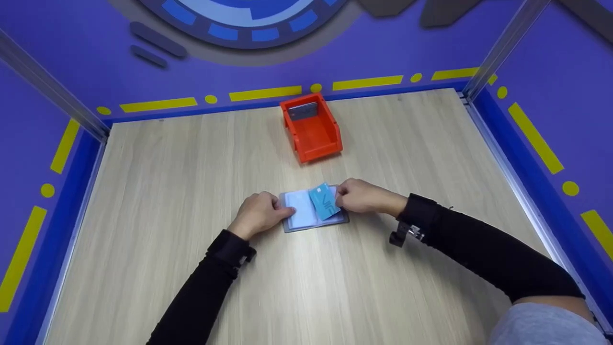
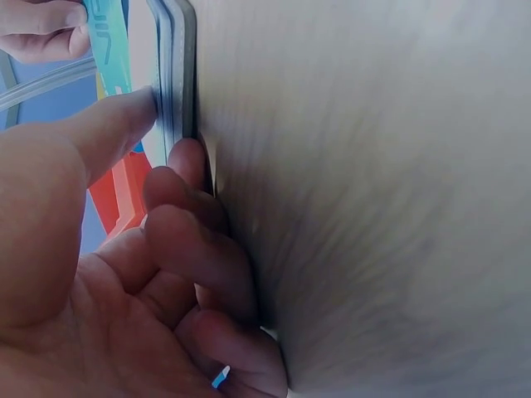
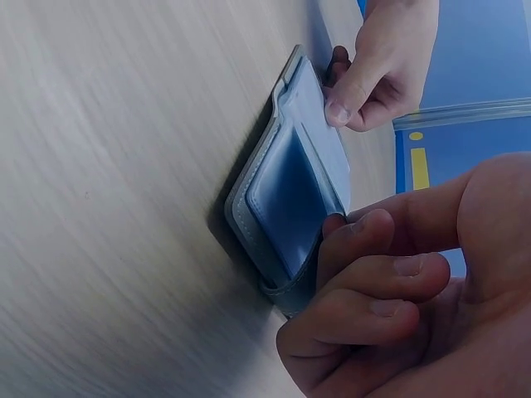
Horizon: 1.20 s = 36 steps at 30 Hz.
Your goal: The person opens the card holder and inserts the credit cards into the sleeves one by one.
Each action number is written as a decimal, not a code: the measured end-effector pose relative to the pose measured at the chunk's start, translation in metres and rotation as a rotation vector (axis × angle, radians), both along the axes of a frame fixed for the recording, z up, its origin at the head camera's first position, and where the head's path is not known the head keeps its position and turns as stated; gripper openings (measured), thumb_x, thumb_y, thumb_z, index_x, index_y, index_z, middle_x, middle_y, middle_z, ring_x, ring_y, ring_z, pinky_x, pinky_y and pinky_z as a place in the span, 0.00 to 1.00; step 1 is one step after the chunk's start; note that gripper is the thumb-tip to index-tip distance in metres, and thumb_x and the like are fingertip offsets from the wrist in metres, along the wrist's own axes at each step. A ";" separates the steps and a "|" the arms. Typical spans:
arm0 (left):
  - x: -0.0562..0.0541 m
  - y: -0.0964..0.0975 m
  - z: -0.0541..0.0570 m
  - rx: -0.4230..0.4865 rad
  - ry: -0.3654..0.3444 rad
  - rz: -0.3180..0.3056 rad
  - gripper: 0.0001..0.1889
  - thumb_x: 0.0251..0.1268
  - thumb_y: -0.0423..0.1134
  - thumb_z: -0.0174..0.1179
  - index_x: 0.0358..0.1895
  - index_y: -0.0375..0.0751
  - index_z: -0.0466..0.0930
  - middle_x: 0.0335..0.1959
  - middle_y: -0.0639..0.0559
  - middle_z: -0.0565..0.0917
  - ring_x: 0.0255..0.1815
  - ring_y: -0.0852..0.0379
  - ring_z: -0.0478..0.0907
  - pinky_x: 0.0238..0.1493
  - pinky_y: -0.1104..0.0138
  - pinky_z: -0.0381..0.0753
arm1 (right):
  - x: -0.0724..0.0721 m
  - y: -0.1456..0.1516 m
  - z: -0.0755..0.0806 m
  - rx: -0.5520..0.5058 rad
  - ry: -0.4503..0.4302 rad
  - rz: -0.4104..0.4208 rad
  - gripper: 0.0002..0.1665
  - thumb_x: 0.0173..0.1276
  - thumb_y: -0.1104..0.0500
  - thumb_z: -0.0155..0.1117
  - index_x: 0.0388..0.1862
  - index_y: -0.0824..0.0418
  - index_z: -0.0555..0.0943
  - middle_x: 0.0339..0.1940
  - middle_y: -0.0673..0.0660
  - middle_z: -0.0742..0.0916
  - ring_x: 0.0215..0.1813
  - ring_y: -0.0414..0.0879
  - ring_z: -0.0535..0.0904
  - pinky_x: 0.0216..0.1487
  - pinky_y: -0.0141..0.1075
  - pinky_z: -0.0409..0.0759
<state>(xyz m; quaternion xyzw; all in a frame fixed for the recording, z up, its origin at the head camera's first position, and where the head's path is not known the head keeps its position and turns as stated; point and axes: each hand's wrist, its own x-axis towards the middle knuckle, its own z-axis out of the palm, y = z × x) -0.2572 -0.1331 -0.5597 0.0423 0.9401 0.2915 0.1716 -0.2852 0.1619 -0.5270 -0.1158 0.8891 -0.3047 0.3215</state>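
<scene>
"Purple walls point(image 1: 364, 57) with yellow dashes close in a pale wooden table point(image 1: 158, 201). How do the hands lie on it?"

"Both reach in from the near side, forearms in black sleeves, wrists bent inward. Left hand point(image 1: 258, 213) is at the left edge of an open card holder point(image 1: 300, 218), thumb laid over the page, other fingers curled low by the cover against the wood."

"So it has a grip?"

"Yes, a narrow one, on the holder's edge. Right hand point(image 1: 361, 195) comes from the other side and pinches a teal card point(image 1: 324, 200) by its right edge."

"Where is that card exactly?"

"Tilted above the holder's middle and right page. Whether its lower end touches a pocket, I can't tell; in the right wrist view the curled fingers block it."

"Anything else around?"

"An orange-red bin point(image 1: 320, 156) stands beyond the holder, well apart from the hands, its low front towards the person. Inside, a dark grey card point(image 1: 303, 111) leans against the back."
</scene>
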 end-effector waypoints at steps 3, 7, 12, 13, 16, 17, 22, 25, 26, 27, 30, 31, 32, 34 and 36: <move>0.001 0.000 0.001 0.001 0.008 -0.007 0.27 0.68 0.61 0.75 0.19 0.52 0.75 0.18 0.60 0.70 0.24 0.58 0.69 0.29 0.65 0.62 | 0.000 0.000 0.000 0.003 0.001 -0.003 0.10 0.74 0.59 0.57 0.32 0.56 0.82 0.30 0.50 0.77 0.36 0.47 0.73 0.37 0.38 0.66; 0.001 -0.001 0.002 0.003 0.015 -0.013 0.27 0.68 0.60 0.75 0.19 0.52 0.74 0.18 0.60 0.70 0.23 0.58 0.68 0.29 0.65 0.62 | 0.000 0.000 -0.001 0.005 0.004 0.001 0.09 0.74 0.59 0.57 0.33 0.56 0.83 0.31 0.50 0.78 0.36 0.47 0.73 0.37 0.38 0.66; 0.001 -0.001 0.001 0.008 0.018 -0.013 0.27 0.68 0.60 0.75 0.18 0.52 0.74 0.17 0.60 0.69 0.23 0.58 0.68 0.28 0.65 0.61 | -0.001 0.000 -0.001 -0.004 0.013 -0.009 0.10 0.73 0.59 0.57 0.32 0.56 0.82 0.30 0.49 0.77 0.35 0.46 0.72 0.37 0.38 0.66; 0.001 -0.001 0.001 0.009 0.017 -0.013 0.27 0.68 0.60 0.75 0.18 0.52 0.74 0.17 0.60 0.69 0.23 0.58 0.68 0.28 0.65 0.61 | -0.001 0.000 0.000 -0.005 0.014 -0.013 0.10 0.73 0.59 0.57 0.32 0.55 0.82 0.30 0.49 0.77 0.35 0.47 0.72 0.37 0.38 0.66; 0.000 -0.001 0.000 0.009 0.019 -0.016 0.27 0.68 0.59 0.75 0.18 0.52 0.73 0.17 0.61 0.69 0.23 0.58 0.67 0.28 0.65 0.61 | -0.001 0.000 0.000 -0.013 0.011 -0.019 0.11 0.73 0.59 0.56 0.31 0.56 0.82 0.30 0.49 0.77 0.36 0.47 0.72 0.37 0.38 0.65; 0.000 -0.001 0.000 0.007 0.019 -0.017 0.27 0.68 0.59 0.75 0.18 0.52 0.73 0.17 0.61 0.68 0.23 0.58 0.67 0.28 0.65 0.61 | -0.001 0.000 0.000 -0.015 0.011 -0.018 0.11 0.73 0.59 0.56 0.30 0.56 0.82 0.30 0.49 0.77 0.36 0.47 0.72 0.37 0.38 0.65; 0.000 -0.001 0.000 0.004 0.022 -0.021 0.26 0.68 0.59 0.75 0.18 0.52 0.74 0.16 0.61 0.69 0.24 0.58 0.68 0.29 0.65 0.60 | -0.001 -0.003 0.000 -0.002 0.017 -0.020 0.14 0.75 0.57 0.56 0.28 0.56 0.82 0.29 0.49 0.77 0.35 0.47 0.72 0.37 0.38 0.65; 0.000 -0.001 0.000 0.008 0.022 -0.018 0.26 0.68 0.59 0.75 0.18 0.52 0.75 0.17 0.61 0.69 0.24 0.58 0.68 0.29 0.65 0.61 | -0.001 -0.005 0.001 0.014 0.021 -0.023 0.16 0.75 0.56 0.56 0.25 0.54 0.80 0.27 0.49 0.75 0.33 0.47 0.72 0.36 0.38 0.65; 0.000 -0.001 0.000 0.009 0.021 -0.017 0.26 0.68 0.59 0.75 0.18 0.52 0.75 0.17 0.61 0.69 0.24 0.58 0.68 0.29 0.65 0.61 | -0.002 -0.006 0.001 0.020 0.022 -0.022 0.17 0.76 0.55 0.56 0.24 0.54 0.78 0.26 0.49 0.75 0.32 0.47 0.71 0.35 0.38 0.64; 0.000 -0.001 0.000 0.010 0.020 -0.017 0.26 0.68 0.59 0.75 0.18 0.52 0.75 0.17 0.61 0.69 0.24 0.58 0.68 0.29 0.65 0.61 | -0.002 -0.006 0.001 0.025 0.021 -0.022 0.17 0.76 0.55 0.56 0.23 0.53 0.77 0.25 0.49 0.74 0.32 0.47 0.71 0.35 0.38 0.64; 0.000 -0.001 0.000 0.010 0.014 -0.015 0.26 0.68 0.59 0.75 0.18 0.52 0.75 0.17 0.61 0.69 0.24 0.58 0.68 0.30 0.65 0.61 | -0.002 -0.008 0.002 0.034 0.020 -0.021 0.18 0.75 0.55 0.56 0.22 0.53 0.76 0.24 0.48 0.73 0.31 0.47 0.71 0.34 0.38 0.64; 0.000 -0.001 0.000 0.011 0.013 -0.015 0.26 0.68 0.59 0.75 0.18 0.52 0.75 0.17 0.61 0.69 0.24 0.58 0.68 0.30 0.65 0.61 | -0.002 -0.009 0.002 0.037 0.019 -0.024 0.18 0.76 0.55 0.56 0.22 0.53 0.77 0.24 0.48 0.73 0.31 0.47 0.71 0.34 0.38 0.64; 0.000 -0.001 0.000 0.011 0.012 -0.015 0.26 0.68 0.59 0.75 0.18 0.52 0.75 0.17 0.61 0.69 0.24 0.58 0.68 0.30 0.65 0.61 | -0.001 -0.009 0.002 0.038 0.020 -0.026 0.18 0.75 0.55 0.56 0.22 0.53 0.77 0.24 0.48 0.74 0.31 0.47 0.71 0.34 0.38 0.64; 0.000 -0.001 0.000 0.010 0.007 -0.011 0.26 0.68 0.60 0.75 0.18 0.52 0.75 0.17 0.61 0.69 0.25 0.58 0.68 0.30 0.65 0.61 | -0.001 -0.010 0.001 0.038 0.019 -0.031 0.18 0.75 0.55 0.57 0.22 0.53 0.78 0.24 0.48 0.74 0.31 0.47 0.72 0.34 0.38 0.65; 0.000 -0.001 0.000 0.010 0.003 -0.007 0.26 0.68 0.60 0.75 0.19 0.52 0.75 0.17 0.61 0.69 0.25 0.57 0.68 0.30 0.65 0.61 | -0.001 -0.011 0.001 0.039 0.021 -0.028 0.18 0.75 0.55 0.57 0.22 0.53 0.77 0.24 0.48 0.74 0.31 0.46 0.71 0.34 0.38 0.64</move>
